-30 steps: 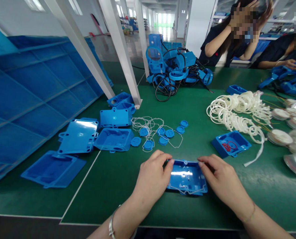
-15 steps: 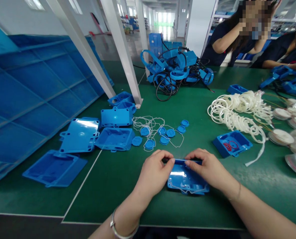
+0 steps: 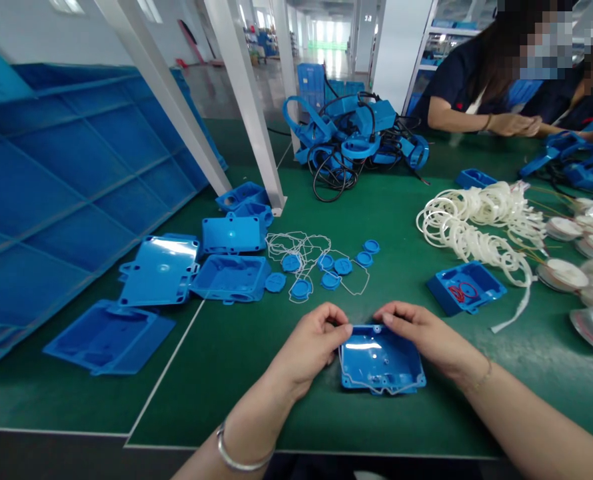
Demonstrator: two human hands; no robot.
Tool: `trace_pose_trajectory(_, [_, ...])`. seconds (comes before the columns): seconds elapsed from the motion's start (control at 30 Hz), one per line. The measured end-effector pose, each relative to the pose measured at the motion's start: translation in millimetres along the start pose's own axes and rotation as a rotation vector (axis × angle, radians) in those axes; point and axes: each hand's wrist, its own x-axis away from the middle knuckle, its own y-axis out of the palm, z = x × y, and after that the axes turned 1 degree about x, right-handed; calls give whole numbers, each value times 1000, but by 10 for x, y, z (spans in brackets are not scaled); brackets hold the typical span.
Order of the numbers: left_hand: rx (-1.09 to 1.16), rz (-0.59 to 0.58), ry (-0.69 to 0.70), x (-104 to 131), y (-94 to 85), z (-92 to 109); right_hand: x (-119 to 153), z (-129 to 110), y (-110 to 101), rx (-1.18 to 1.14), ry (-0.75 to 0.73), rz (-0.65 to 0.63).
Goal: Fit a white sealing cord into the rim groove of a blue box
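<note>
A blue plastic box [image 3: 384,363] lies with its open side up on the green table near the front edge. A thin white sealing cord [image 3: 359,385] runs along its near and left rim, bowed slightly off the near edge. My left hand [image 3: 316,347] pinches the box's far left corner between thumb and fingers. At the far right corner my right hand [image 3: 426,337] grips the rim, thumb on top and fingers behind. Beyond the hands lie a tangle of similar white cords [image 3: 301,247] and several round blue caps [image 3: 343,267].
More blue boxes [image 3: 231,277] and a blue lid [image 3: 161,270] lie left, beside a large blue crate [image 3: 91,153]. At right are a box with red rings [image 3: 466,287], coiled white tubing [image 3: 456,227] and spools [image 3: 564,275]. Behind are cabled blue parts [image 3: 359,127]; a co-worker [image 3: 456,100] sits across.
My right hand has shifted right along the far rim, uncovering more of the box. The box has moved slightly right. The co-worker's hands have come down to the table.
</note>
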Motion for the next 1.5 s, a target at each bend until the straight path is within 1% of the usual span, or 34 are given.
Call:
trace_pose_trajectory(0.13, [16,-5,-9,50,-20,-21,118,108,-142,-142,28,153])
trace_pose_trajectory(0.2, [20,-6,-10,67,-28,-30,185,152,-185,-196,56,183])
trace_pose_trajectory(0.37, [19,4,0,69,-33,-54,275,181,-176,-241,68,124])
trace_pose_trajectory(0.63, [-14,84,25,105,68,-66,247,185,-128,-160,42,134])
trace_pose_trajectory(0.93, [-44,92,1,173,147,-74,281,170,-182,-131,46,60])
trace_pose_trajectory(1.07, [-79,130,18,178,176,-137,283,178,-165,-127,29,86])
trace_pose_trajectory(1.17, [-105,156,20,165,177,-174,264,196,-148,-114,43,114])
trace_pose_trajectory(1.27, [-108,138,21,170,167,-159,257,210,-143,-103,60,104])
trace_pose_trajectory(1.5, [8,30,12,192,131,-93,295,241,-154,-55,51,101])
